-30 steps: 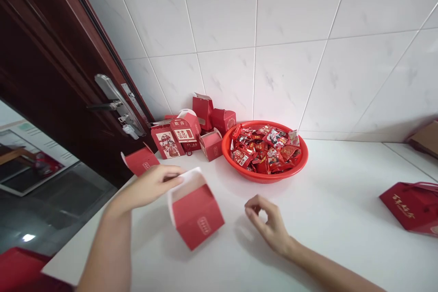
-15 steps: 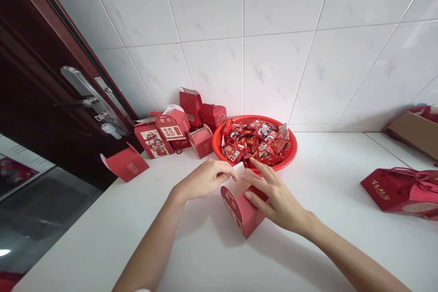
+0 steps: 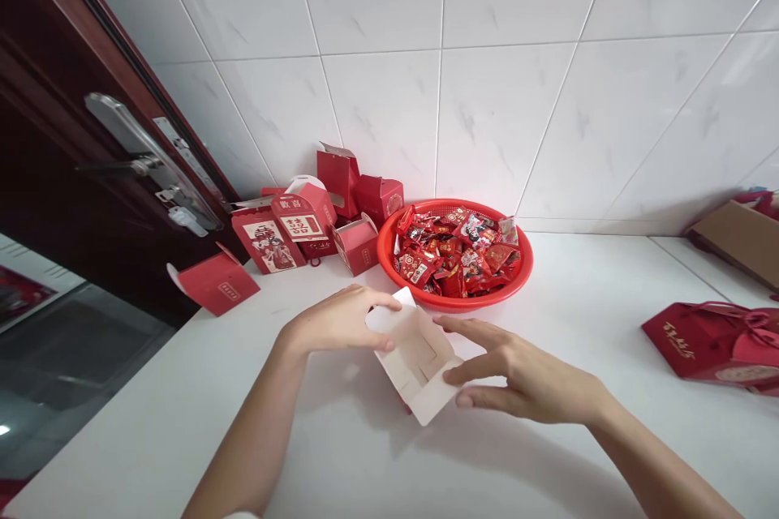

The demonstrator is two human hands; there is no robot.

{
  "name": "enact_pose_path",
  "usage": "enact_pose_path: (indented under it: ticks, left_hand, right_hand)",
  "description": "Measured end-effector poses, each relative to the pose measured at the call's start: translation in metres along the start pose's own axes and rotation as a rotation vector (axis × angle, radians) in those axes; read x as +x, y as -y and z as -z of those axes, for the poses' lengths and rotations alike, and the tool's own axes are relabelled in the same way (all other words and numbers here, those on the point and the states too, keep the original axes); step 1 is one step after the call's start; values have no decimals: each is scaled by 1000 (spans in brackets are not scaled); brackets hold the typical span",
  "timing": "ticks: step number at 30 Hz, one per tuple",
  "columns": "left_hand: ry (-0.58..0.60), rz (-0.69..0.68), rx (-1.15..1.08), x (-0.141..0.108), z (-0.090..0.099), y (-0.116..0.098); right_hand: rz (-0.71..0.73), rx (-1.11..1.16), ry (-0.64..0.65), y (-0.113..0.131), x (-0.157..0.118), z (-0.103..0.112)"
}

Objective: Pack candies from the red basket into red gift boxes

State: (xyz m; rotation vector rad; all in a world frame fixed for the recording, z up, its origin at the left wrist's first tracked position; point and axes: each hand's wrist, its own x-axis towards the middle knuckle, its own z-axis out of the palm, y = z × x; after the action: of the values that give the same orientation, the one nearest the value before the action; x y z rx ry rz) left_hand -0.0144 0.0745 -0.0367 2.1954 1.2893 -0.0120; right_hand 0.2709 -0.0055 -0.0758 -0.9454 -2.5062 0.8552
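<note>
A small red paper gift box (image 3: 419, 357) stands on the white counter in front of me, its lid flaps spread and its white inside in view with nothing in it. My left hand (image 3: 344, 324) grips the box's left wall and flap, with the thumb over the edge; its other fingers are partly hidden. On the other side, my right hand (image 3: 517, 373) has its fingers apart, the fingertips at the right flap and the far corner. Just behind the box, a red plastic basket (image 3: 487, 300) holds several wrapped candies (image 3: 450, 255).
Several folded red boxes (image 3: 304, 219) cluster against the tiled wall, left of the basket. One opened red box (image 3: 219, 284) lies near the counter's left edge, beside a dark door (image 3: 61, 138). At right are a ribboned red box (image 3: 699, 340) and a cardboard carton (image 3: 736, 239).
The box's lid panels have been parted, so its white inside now faces me. My right hand has moved right off the top; my left hand has taken hold of the left side.
</note>
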Motion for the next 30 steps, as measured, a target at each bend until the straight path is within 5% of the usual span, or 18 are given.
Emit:
enact_pose_path:
  ticks: [7,14,23,30]
  left_hand:
    - [171,-55,-8,1,7,16]
    - [279,-149,-131,6,5,22]
    - [327,-141,-41,15,-13,0]
    - [242,-171,-1,8,-11,-10]
  right_hand:
    - [-58,-21,-120,-7,6,-15]
    - [-53,-61,-72,-16,7,-25]
    - [-89,136,-28,-9,1,10]
    - [-57,155,-58,-19,-11,31]
